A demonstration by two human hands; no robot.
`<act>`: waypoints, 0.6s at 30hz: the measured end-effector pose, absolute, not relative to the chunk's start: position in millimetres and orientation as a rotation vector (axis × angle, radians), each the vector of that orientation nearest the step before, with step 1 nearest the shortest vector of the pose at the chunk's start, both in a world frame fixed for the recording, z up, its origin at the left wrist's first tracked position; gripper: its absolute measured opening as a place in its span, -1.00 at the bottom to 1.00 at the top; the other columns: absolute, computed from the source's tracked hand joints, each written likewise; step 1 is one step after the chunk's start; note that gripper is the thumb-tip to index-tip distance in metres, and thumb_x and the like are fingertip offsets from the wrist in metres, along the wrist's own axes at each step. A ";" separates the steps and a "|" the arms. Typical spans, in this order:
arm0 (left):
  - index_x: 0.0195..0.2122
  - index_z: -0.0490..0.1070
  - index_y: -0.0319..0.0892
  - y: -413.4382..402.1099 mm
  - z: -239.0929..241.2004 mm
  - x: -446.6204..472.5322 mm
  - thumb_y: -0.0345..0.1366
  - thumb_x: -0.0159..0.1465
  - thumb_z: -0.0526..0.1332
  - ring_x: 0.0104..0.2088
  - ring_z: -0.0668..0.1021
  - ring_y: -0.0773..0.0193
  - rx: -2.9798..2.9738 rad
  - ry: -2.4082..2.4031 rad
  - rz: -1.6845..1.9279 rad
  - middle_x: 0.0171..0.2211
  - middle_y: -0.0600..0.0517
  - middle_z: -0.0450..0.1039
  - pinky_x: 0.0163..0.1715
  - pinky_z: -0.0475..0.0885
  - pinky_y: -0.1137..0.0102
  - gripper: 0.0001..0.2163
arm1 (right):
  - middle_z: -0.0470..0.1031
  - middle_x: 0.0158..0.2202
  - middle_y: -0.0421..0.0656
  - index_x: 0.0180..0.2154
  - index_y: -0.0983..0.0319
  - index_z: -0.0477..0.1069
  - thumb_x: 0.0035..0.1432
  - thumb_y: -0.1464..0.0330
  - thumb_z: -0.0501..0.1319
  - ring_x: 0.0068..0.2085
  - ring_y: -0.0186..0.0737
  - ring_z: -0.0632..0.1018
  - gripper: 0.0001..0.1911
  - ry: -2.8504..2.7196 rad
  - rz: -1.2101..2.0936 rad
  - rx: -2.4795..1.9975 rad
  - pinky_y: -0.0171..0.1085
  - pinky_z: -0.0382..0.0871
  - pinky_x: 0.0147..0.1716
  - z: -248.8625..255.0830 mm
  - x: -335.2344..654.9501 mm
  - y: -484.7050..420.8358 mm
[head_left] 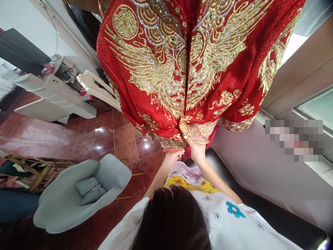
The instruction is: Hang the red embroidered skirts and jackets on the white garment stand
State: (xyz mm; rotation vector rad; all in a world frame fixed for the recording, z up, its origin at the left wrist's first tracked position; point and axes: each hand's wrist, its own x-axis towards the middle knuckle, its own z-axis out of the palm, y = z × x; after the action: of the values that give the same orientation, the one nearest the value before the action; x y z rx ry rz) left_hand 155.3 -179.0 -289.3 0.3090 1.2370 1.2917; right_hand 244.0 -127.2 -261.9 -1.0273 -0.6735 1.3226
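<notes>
A red jacket [145, 100] with gold bird embroidery hangs upright before me, its front edges meeting down the middle. Its top runs out of the picture. At the lower front edge, my left hand [173, 158] has its fingers closed on the hem. My right hand [197, 148] grips the other front panel near the hem, thumb on the gold-patterned border and the remaining fingers behind the cloth. A bit of pinkish-red lining shows beside the right wrist. Both hands are close together, below the front opening.
A grey shell-shaped chair [65, 215] with a cushion [90, 191] stands at the left on red floor tiles [125, 139]. Wooden frames [36, 173] lie beyond it. White furniture [59, 93] is at the upper left. A pale wall [247, 156] runs along the right.
</notes>
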 end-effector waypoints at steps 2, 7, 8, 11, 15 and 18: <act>-0.54 0.37 -0.18 -179.1 -273.5 156.5 -0.35 -0.06 0.36 -0.46 0.39 0.36 0.295 1.184 1.329 -0.51 0.06 0.37 -0.34 0.34 0.38 -0.85 | 0.53 -0.27 -0.12 -0.19 0.28 0.42 -0.24 0.32 0.41 -0.16 -0.18 0.53 -0.52 -0.608 1.342 -1.012 -0.12 0.40 -0.02 -252.6 249.9 -131.2; -0.46 0.37 -0.15 -170.9 -230.4 175.8 -0.26 0.06 0.31 -0.39 0.43 0.40 0.254 0.949 1.647 -0.45 0.10 0.36 -0.19 0.37 0.41 -0.87 | 0.52 -0.22 -0.11 -0.14 0.25 0.42 -0.24 0.32 0.42 -0.18 -0.16 0.53 -0.47 -0.524 1.391 -0.979 -0.10 0.46 -0.09 -227.4 257.7 -148.9; -0.44 0.40 -0.16 -168.2 -224.5 182.1 -0.24 0.06 0.31 -0.36 0.45 0.37 0.261 0.913 1.664 -0.43 0.08 0.39 -0.16 0.38 0.39 -0.87 | 0.52 -0.21 -0.11 -0.14 0.25 0.42 -0.21 0.32 0.41 -0.16 -0.17 0.53 -0.49 -0.556 1.361 -0.981 -0.10 0.46 -0.08 -224.6 257.8 -152.9; -0.30 0.47 -0.16 -161.5 -213.1 200.1 -0.12 0.11 0.25 -0.15 0.51 0.18 0.337 0.921 1.581 -0.29 -0.01 0.50 -0.04 0.37 0.26 -0.76 | 0.51 -0.16 -0.09 -0.14 0.26 0.44 -0.12 0.34 0.37 -0.10 -0.18 0.51 -0.58 -0.699 1.185 -1.036 -0.10 0.41 0.00 -222.0 256.2 -162.7; -0.12 0.46 -0.15 -158.5 -206.3 210.2 -0.08 0.14 0.22 0.05 0.45 0.05 0.373 0.950 1.591 -0.10 -0.03 0.50 0.08 0.30 0.18 -0.66 | 0.49 -0.09 -0.08 -0.12 0.26 0.45 -0.06 0.34 0.34 -0.03 -0.18 0.48 -0.61 -0.791 1.032 -1.111 -0.08 0.37 0.07 -224.4 252.5 -167.2; -0.08 0.45 -0.16 -158.6 -204.9 208.9 -0.13 0.13 0.25 0.09 0.42 0.04 0.362 0.931 1.650 -0.05 -0.01 0.49 0.11 0.30 0.18 -0.65 | 0.48 -0.07 -0.09 -0.07 0.24 0.44 -0.02 0.33 0.32 -0.04 -0.21 0.49 -0.58 -0.792 1.026 -1.082 -0.10 0.36 0.08 -225.7 251.0 -165.4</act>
State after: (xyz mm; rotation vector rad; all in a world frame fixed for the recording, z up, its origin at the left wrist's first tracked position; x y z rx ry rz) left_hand 208.9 -158.6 -204.9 0.3616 0.9308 1.6505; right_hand 251.0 -165.4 -225.7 -1.0816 -0.7917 1.0264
